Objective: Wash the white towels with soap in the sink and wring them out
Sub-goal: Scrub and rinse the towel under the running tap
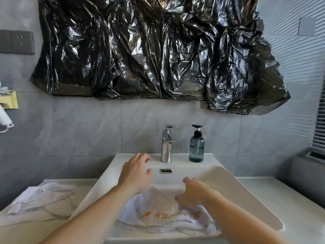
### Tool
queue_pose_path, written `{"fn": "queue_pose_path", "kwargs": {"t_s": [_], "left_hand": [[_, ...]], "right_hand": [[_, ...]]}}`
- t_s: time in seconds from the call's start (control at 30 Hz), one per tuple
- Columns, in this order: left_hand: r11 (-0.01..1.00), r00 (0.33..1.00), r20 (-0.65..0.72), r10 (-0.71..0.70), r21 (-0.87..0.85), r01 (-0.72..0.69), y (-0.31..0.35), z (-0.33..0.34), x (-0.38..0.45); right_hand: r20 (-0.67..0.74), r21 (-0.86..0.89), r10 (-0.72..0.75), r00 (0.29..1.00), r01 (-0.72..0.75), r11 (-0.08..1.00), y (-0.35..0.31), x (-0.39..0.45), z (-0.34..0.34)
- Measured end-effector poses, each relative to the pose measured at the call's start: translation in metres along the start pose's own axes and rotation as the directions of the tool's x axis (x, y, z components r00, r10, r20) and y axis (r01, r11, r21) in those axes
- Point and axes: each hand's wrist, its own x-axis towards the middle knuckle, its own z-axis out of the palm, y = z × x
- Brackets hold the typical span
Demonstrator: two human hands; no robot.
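Orange lettering on the white towel (168, 215) blurred, unreadable. Lower folds of that towel cut off by the near rim of the sink (246, 196). Fingertips of the right hand (193, 192) partly buried in the cloth, so exact hold hard to judge; grip looks closed, pinching the towel's upper edge. Left edge of view cropped across a yellow holder (10, 100) and a white object (5, 118) on the wall.

Towel in the sink basin, bunched toward the near side, directly under and touching the right hand. Left hand (136, 173) raised above the basin, fingers loosely spread, grip open, holding nothing, apart from the towel and near the chrome faucet (167, 145). Second white towel (40, 199) crumpled on the desk (281, 199) left of the sink, well apart from both hands.

Blue soap dispenser (197, 147) with black pump on the sink's back ledge, just right of the faucet. Pale desk, grey tiled wall, crinkled black plastic sheet (154, 50) fixed above, grey wall socket (16, 42) upper left.
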Motion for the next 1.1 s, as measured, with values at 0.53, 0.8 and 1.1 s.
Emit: {"fn": "queue_pose_path", "kwargs": {"t_s": [0.53, 0.8, 1.1], "left_hand": [[0.946, 0.985, -0.068, 0.156, 0.298, -0.129, 0.097, -0.051, 0.104], [0.961, 0.979, -0.16, 0.125, 0.267, -0.079, 0.1, -0.049, 0.107], [0.96, 0.985, -0.147, 0.085, 0.276, -0.042, 0.105, -0.054, 0.112]], "right_hand": [[0.007, 0.136, 0.044, 0.999, -0.045, 0.99, 0.014, 0.021, 0.005], [0.079, 0.056, 0.026, 0.997, -0.03, 0.998, 0.015, 0.019, 0.006], [0.095, 0.037, -0.004, 0.995, 0.0, 0.999, 0.002, 0.005, -0.001]]}}
